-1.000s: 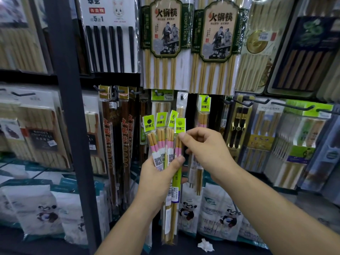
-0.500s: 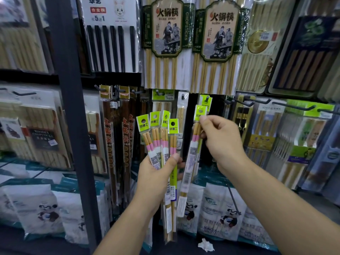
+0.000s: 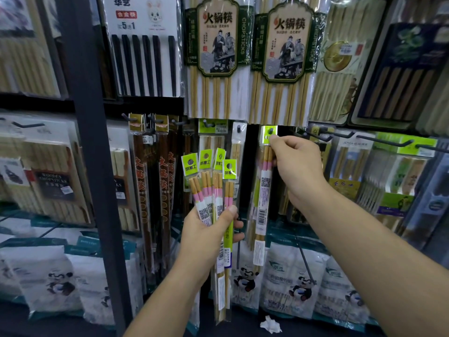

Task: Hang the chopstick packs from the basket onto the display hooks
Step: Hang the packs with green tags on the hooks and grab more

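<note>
Right hand (image 3: 295,171) now higher, pinching one chopstick pack (image 3: 264,186) at the hook (image 3: 271,130); left hand (image 3: 206,237) gripping four packs (image 3: 211,176).

Right hand (image 3: 297,171) hides pack header (image 3: 267,133) corner; left hand (image 3: 206,237) hides fanned packs' (image 3: 209,181) middles.

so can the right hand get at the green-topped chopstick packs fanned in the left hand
Probably not yet: the right hand is pinching another green-topped pack up at its hook. Once free, nothing stands between it and the fan.

Right hand (image 3: 295,171) pinches one chopstick pack (image 3: 264,190) by its green header (image 3: 268,133); left hand (image 3: 206,239) grips four fanned packs (image 3: 209,183).
</note>
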A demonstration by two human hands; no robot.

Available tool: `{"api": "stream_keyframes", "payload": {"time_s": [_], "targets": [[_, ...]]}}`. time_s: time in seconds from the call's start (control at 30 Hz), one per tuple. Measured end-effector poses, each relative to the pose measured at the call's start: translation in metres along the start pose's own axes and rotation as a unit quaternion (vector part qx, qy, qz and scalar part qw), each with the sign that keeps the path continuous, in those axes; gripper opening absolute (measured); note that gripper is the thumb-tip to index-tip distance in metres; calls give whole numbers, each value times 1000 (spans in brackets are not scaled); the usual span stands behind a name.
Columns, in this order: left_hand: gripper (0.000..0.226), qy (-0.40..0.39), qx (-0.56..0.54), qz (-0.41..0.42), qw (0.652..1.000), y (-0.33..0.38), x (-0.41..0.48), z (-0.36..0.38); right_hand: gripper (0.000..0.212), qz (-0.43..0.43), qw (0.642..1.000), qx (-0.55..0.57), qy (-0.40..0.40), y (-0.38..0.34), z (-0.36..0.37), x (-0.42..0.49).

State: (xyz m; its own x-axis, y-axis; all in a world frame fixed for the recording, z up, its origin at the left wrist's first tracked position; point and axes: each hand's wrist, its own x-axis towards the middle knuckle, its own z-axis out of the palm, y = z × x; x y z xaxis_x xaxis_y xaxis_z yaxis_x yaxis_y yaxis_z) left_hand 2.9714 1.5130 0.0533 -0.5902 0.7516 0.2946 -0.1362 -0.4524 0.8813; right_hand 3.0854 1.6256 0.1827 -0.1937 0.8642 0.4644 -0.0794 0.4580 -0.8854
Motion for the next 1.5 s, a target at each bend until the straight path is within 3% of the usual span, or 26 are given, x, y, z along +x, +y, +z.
{"api": "stream_keyframes", "payload": {"time_s": [0.23,0.37,0.53,0.67,0.9,1.33,1.5], "targets": [[12,-3,7,7,1000,1,0,-2,25,-1,999,-28,23,14,-3,-7],[13,-5,4,7,1000,1,1,-1,18,-67,992,-88,66,20,-2,-20],[30,-15,8,14,1000,2,-1,5,12,-83,989,-98,-73,28,9,-46],[35,-42,6,11,999,0,-3,5,20,-53,987,-104,-107,29,14,-52],[13,-9,43,24,999,-1,4,-2,26,-29,999,-18,-25,13,3,-30],[15,-48,64,41,996,-2,1,-1,30,-38,999,11,7,-2,-2,-6],[8,-56,-13,-12,998,2,0,-2,31,-20,1000,-21,9,3,-2,-2]]}}
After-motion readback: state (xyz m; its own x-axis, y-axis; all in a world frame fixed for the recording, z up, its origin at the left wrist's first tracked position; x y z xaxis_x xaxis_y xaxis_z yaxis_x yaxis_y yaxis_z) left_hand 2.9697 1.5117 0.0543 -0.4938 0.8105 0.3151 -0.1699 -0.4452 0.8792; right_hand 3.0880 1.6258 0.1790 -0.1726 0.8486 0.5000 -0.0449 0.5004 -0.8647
